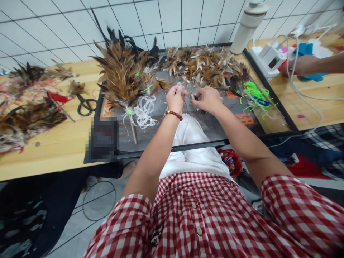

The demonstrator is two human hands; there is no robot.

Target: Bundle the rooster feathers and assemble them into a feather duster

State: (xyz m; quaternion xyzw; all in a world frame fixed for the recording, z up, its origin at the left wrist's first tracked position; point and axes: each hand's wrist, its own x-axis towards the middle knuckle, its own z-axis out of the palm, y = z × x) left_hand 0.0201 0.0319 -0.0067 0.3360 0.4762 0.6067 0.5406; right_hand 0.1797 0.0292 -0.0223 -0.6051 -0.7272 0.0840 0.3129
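My left hand [176, 98], a beaded bracelet at its wrist, is closed with thumb and fingertips pinched on small brown feathers. Close on its right, my right hand [208, 99] pinches a small brown feather [192, 96] between thumb and fingers. Both hands are over a dark board with a black frame [199, 145]. Beyond them lies a heap of loose brown feathers [204, 66]. To the left is a large bundle of brown feathers [120, 75] on a stick [133, 130], tied with green string. Tangled clear ribbon [145, 111] lies beside it.
Green strings [252, 94] lie at the board's right. A pale bottle [248, 27] and a white power strip [264, 59] with cables stand beyond. Another person's hand [292, 67] is at the right. Black scissors [87, 106] and more feathers [34, 120] lie on the left table.
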